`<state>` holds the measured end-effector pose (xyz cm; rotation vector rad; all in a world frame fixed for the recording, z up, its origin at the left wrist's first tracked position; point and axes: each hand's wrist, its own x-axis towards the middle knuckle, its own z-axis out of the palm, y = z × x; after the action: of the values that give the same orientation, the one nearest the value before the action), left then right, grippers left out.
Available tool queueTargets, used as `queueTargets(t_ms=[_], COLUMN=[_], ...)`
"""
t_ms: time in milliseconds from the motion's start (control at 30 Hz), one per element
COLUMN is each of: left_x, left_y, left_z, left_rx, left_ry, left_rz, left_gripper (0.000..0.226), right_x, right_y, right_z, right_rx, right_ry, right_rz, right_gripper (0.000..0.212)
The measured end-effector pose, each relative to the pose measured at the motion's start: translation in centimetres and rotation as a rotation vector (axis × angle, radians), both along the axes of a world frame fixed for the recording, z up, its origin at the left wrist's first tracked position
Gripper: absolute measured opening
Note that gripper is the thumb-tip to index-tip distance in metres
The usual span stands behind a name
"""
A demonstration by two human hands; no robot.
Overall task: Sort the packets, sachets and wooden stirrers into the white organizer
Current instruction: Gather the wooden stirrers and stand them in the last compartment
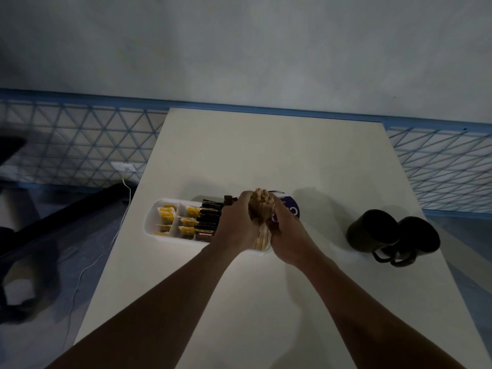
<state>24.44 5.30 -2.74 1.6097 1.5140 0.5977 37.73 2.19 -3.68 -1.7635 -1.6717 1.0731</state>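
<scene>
Most of the sort looks done; stirrers in hand, not yet let go.

Far to the left of the left hand, the white organizer (149, 222) on the table (266, 155) already holds yellow sachets (166, 215) in its two end columns. Dark packets (209, 219) stand in a row just beside the left hand (234, 225). Left hand and right hand (286, 230) are pressed together, fingers curled round one upright bundle of wooden stirrers (262, 206). The bundle's foot sits low at the organizer's near edge; whether it is seated in a compartment, cannot tell, the hands hide it. Just behind the right hand is a purple-labelled item (288, 209); in the organizer or beside it, cannot tell. Well to the right of the right hand stand two dark mugs (372, 233). Judgement: what's left is seating the stirrers and letting go, possibly also the purple item.
</scene>
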Motion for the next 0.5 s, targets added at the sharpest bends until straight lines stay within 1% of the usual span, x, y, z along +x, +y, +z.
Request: queueTargets(t_ms=[133, 233, 367, 500], left_x=[0.0, -0.2, -0.5, -1.2], left_y=[0.3, 0.5, 0.6, 0.4], left_z=[0.2, 0.5, 1.1, 1.7], left_rx=[-0.029, -0.029, -0.006, 0.044], left_ry=[0.027, 0.031, 0.048, 0.019], left_rz=[-0.005, 0.003, 0.032, 0.075], left_gripper=[0.069, 0.076, 0.069, 0.055], right_x=[0.0, 0.4, 0.7, 0.9], right_y=[-0.2, 0.0, 0.6, 0.6], right_z=[-0.5, -0.5, -0.2, 0.1], right_rx=[0.001, -0.041, -0.083, -0.077], right_ry=[-0.007, 0.023, 0.041, 0.048], right_rz=[-0.013, -0.041, -0.099, -0.114], right_gripper=[0.064, 0.064, 0.075, 0.073])
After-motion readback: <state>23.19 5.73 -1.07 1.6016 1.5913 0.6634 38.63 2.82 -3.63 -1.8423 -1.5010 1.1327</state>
